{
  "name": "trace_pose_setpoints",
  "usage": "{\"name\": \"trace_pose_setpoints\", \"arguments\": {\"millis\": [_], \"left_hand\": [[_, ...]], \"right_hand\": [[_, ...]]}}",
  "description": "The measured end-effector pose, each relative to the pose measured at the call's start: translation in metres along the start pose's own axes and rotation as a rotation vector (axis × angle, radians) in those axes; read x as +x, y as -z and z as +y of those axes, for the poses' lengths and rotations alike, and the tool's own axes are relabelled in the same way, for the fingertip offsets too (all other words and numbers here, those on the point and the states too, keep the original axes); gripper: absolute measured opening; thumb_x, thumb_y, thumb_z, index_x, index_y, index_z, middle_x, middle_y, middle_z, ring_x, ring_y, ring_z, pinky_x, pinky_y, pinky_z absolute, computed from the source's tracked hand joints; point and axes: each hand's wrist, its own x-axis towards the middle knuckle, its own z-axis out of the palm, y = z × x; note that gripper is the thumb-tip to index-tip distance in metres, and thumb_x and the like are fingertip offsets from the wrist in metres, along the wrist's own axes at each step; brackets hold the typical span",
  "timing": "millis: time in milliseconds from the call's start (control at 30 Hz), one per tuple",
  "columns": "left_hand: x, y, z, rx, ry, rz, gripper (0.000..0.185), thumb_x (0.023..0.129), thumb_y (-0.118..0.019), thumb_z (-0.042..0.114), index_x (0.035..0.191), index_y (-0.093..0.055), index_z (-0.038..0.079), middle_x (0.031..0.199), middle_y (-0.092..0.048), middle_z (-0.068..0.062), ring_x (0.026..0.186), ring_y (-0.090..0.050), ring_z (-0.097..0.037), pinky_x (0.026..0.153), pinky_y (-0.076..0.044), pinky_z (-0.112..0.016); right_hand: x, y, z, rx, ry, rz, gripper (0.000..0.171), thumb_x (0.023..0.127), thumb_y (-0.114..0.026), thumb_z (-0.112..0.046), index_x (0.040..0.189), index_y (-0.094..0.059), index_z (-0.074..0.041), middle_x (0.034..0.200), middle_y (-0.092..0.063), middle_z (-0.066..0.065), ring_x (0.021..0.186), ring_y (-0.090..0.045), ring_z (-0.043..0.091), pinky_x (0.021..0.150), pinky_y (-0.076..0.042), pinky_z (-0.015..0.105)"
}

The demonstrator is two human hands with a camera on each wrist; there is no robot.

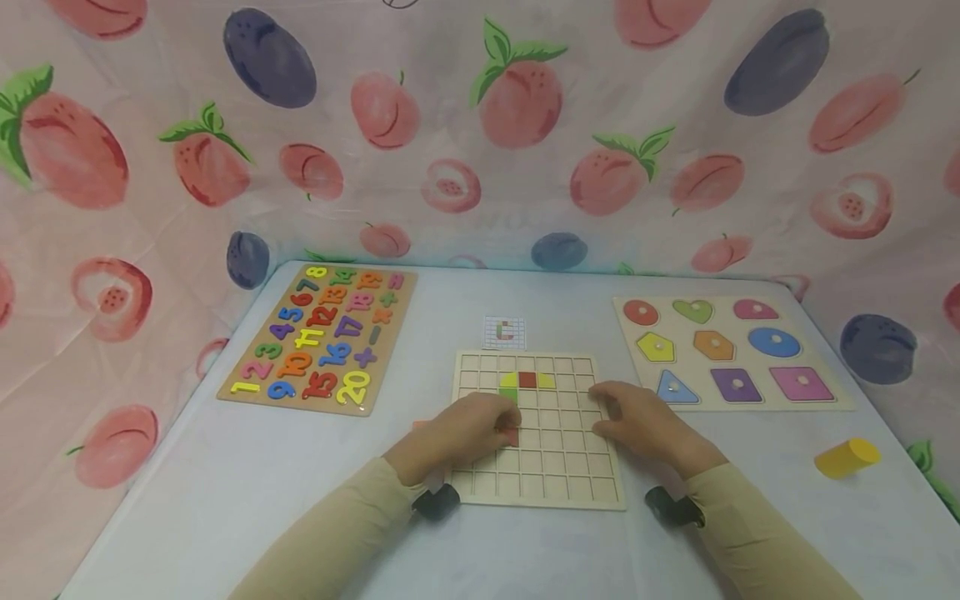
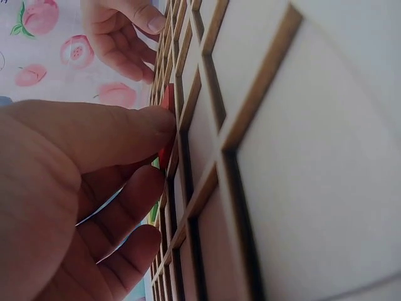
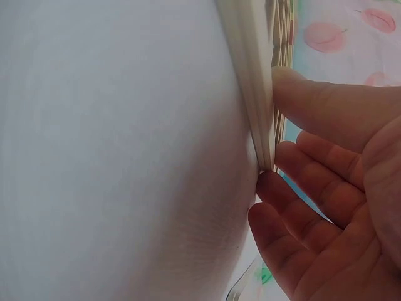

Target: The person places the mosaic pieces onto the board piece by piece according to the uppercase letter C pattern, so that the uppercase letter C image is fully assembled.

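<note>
A wooden grid board (image 1: 558, 467) lies at the table's middle. Its upper rows hold two yellow tiles, a dark red tile (image 1: 527, 380) and a green tile (image 1: 508, 393). My left hand (image 1: 508, 429) pinches a small red tile (image 1: 512, 437) over the board's left cells. In the left wrist view the thumb and fingers of that left hand (image 2: 164, 141) clasp the red tile (image 2: 166, 100) against the grid board (image 2: 301, 157). My right hand (image 1: 603, 412) rests on the board's right edge. The right wrist view shows the right hand (image 3: 272, 144) with relaxed fingers touching the grid board (image 3: 250, 81) at its rim.
A number puzzle board (image 1: 318, 337) lies at the back left and a shape puzzle board (image 1: 731, 350) at the back right. A small pattern card (image 1: 504, 331) sits just behind the grid. A yellow cylinder (image 1: 847, 457) lies at the right. Fruit-print cloth walls surround the table.
</note>
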Motion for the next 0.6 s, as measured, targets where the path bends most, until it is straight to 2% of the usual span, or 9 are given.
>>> {"name": "trace_pose_setpoints", "arguments": {"millis": [300, 600], "left_hand": [[-0.0007, -0.0014, -0.0012, -0.012, 0.004, 0.026, 0.016, 0.090, -0.074, 0.012, 0.105, -0.070, 0.014, 0.092, -0.064, 0.011, 0.086, -0.057, -0.007, 0.084, -0.051, -0.027], [-0.0010, 0.0000, 0.0010, -0.017, 0.040, 0.040, 0.019, 0.088, -0.074, 0.008, 0.106, -0.071, 0.011, 0.095, -0.065, 0.008, 0.090, -0.058, -0.009, 0.086, -0.051, -0.029]], "right_hand": [[0.0009, -0.0006, 0.0008, -0.002, -0.011, -0.001, 0.053, 0.087, -0.073, -0.012, 0.135, -0.056, 0.002, 0.139, -0.056, 0.021, 0.134, -0.045, 0.042, 0.110, -0.035, 0.056], [0.0007, 0.0001, 0.0004, -0.004, -0.011, -0.006, 0.053, 0.087, -0.073, -0.013, 0.136, -0.057, 0.002, 0.139, -0.056, 0.020, 0.134, -0.044, 0.042, 0.110, -0.035, 0.056]]}}
